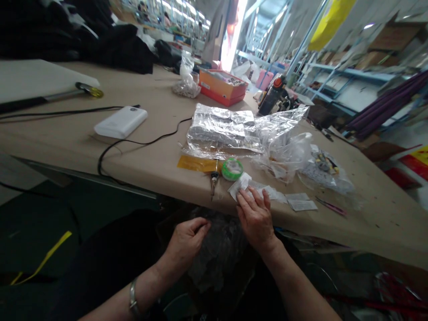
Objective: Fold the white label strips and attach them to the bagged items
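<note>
Here's the right hand [256, 216], laid palm-down at the table [167, 171] edge, fingers slightly apart, tips right on the white slips [236, 189]! They sit under and just ahead of those fingers, fanning out to the right. Over to the left hand [187, 236], below the edge above the lap: thumb and fingertips pinched narrow, and whether anything is between them, I cannot tell.

Now the count: two more slips [302, 201] lie farther right, edge to edge; those by the fingers overlap too much to number. One green-rimmed roll [232, 169], one corded soldering-iron-like tool [214, 178], one amber strip [194, 163], one slim pink tool [331, 207].

And the look of those slips: small, thin, pale, faintly see-through, flat-lying, some askew, any print too blurred to read.
</note>
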Tool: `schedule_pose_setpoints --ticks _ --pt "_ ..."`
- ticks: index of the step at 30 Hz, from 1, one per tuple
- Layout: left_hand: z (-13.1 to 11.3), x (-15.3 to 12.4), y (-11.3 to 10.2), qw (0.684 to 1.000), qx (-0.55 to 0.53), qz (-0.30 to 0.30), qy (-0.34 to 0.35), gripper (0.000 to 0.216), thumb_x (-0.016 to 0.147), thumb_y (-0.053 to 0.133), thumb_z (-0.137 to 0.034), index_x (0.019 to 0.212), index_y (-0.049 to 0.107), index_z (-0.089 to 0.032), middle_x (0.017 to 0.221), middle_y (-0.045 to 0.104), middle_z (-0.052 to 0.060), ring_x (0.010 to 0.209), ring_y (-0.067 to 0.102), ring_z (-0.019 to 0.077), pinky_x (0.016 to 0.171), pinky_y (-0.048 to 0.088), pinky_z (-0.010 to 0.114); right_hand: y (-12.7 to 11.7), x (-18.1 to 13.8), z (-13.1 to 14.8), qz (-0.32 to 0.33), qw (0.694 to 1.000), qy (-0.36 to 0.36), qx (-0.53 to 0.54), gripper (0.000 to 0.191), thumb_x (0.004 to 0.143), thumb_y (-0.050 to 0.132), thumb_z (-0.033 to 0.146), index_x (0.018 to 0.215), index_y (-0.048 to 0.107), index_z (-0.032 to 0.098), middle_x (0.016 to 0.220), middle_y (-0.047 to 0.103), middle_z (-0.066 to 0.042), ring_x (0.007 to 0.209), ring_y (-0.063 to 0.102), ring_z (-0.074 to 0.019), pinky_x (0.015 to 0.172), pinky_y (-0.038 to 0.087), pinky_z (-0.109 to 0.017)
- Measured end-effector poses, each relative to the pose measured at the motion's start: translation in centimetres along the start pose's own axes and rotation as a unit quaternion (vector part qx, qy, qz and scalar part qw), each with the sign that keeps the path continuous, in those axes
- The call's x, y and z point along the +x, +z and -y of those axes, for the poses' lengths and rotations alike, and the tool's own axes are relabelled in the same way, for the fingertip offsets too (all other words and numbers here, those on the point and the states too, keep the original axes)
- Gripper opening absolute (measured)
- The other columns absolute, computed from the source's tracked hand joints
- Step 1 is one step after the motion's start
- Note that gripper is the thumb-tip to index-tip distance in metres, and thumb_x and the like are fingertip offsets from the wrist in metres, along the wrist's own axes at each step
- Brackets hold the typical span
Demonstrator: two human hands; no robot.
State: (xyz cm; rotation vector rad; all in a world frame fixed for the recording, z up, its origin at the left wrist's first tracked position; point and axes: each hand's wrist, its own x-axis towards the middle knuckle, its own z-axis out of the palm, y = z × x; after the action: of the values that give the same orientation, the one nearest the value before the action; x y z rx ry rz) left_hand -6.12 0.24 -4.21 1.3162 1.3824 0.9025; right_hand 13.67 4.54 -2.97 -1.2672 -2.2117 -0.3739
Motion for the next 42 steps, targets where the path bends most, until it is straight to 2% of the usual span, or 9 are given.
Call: schedule_pose_setpoints --ticks 5,8,12,15,18,22,27,39,42 --pt "-1.6 -0.1 1.5 0.998 -0.060 0.022 -0.028 0.017 0.075 0.058 -0.026 0.069 0.069 -0.015 0.067 0.065 0.002 0.068 0.057 0.0148 0.065 0.041 0.022 -0.3 0.6 -0.7 -0.064 0.995 -0.001 0.074 0.017 0.086 0.053 0.014 0.095 0.066 0.023 0.098 0.072 0.000 0.108 0.058 -0.0199 0.110 0.022 -0.046" --pt "-3.0 0.0 2.4 0.980 -0.168 0.057 -0.090 0.015 0.074 0.062 -0.026 0.068 0.067 -0.013 0.063 0.063 0.003 0.062 0.055 0.0128 0.059 0.041 0.021 -0.9 0.6 -0.9 -0.091 0.987 -0.008 0.130 0.016 0.085 0.055 0.012 0.089 0.066 0.023 0.094 0.072 0.000 0.108 0.059 -0.0187 0.109 0.023 -0.047" --pt "-4.3 0.4 3.5 0.874 -0.425 0.112 -0.208 0.020 0.079 0.059 -0.031 0.084 0.065 -0.013 0.073 0.066 0.006 0.063 0.061 0.0136 0.063 0.048 0.026 -1.9 -1.1 0.2 -0.085 0.975 -0.060 0.194 0.013 0.082 0.059 0.014 0.089 0.066 0.024 0.095 0.072 0.000 0.111 0.057 -0.0198 0.107 0.029 -0.047" --pt "-4.8 1.1 4.4 0.813 -0.520 0.114 -0.234 0.014 0.080 0.059 -0.023 0.082 0.064 -0.010 0.068 0.064 0.004 0.052 0.057 0.0090 0.051 0.045 0.020 -2.9 -2.6 1.3 -0.050 0.970 -0.095 0.218 0.013 0.084 0.057 0.016 0.090 0.065 0.024 0.095 0.071 0.000 0.111 0.056 -0.0199 0.106 0.033 -0.047" --pt "-5.0 1.6 5.0 0.822 -0.506 0.106 -0.239 0.005 0.077 0.059 -0.010 0.075 0.062 -0.008 0.065 0.063 0.004 0.048 0.054 0.0067 0.044 0.040 0.016 -3.6 -3.3 1.3 -0.028 0.973 -0.100 0.207 0.019 0.084 0.055 0.014 0.099 0.063 0.024 0.098 0.070 -0.001 0.111 0.056 -0.0193 0.104 0.036 -0.045" --pt "-5.5 1.6 5.4 0.866 -0.419 0.088 -0.260 0.007 0.079 0.057 -0.013 0.081 0.062 -0.008 0.065 0.065 0.006 0.053 0.061 0.0118 0.054 0.050 0.023 -3.5 -2.6 -1.3 -0.030 0.995 0.005 0.094 0.036 0.084 0.054 0.018 0.120 0.054 0.015 0.110 0.064 -0.012 0.116 0.050 -0.0253 0.097 0.043 -0.045" --pt "-5.6 1.4 5.5 0.894 -0.361 0.081 -0.252 0.008 0.080 0.058 -0.016 0.085 0.060 -0.010 0.065 0.064 0.005 0.055 0.061 0.0128 0.055 0.051 0.024 -2.4 -2.2 -3.9 0.016 0.999 0.044 -0.020 0.028 0.085 0.053 0.019 0.111 0.061 0.015 0.114 0.064 -0.011 0.112 0.053 -0.0268 0.097 0.042 -0.047" --pt "-6.7 1.8 5.9 0.886 -0.363 0.097 -0.272 0.011 0.079 0.055 -0.015 0.083 0.062 -0.008 0.074 0.068 0.011 0.059 0.063 0.0155 0.059 0.053 0.029 -1.8 -3.4 -4.9 -0.133 0.967 0.093 0.195 0.016 0.084 0.053 0.013 0.092 0.065 0.021 0.098 0.069 -0.007 0.104 0.061 -0.0208 0.091 0.049 -0.042" --pt "-6.7 1.8 6.0 0.875 -0.390 0.117 -0.262 0.011 0.078 0.055 -0.013 0.082 0.064 -0.008 0.074 0.068 0.011 0.059 0.063 0.0156 0.059 0.053 0.029 -2.6 -3.7 -3.6 -0.128 0.960 0.050 0.245 0.017 0.082 0.056 0.010 0.091 0.065 0.022 0.098 0.068 -0.006 0.107 0.059 -0.0219 0.093 0.048 -0.044"
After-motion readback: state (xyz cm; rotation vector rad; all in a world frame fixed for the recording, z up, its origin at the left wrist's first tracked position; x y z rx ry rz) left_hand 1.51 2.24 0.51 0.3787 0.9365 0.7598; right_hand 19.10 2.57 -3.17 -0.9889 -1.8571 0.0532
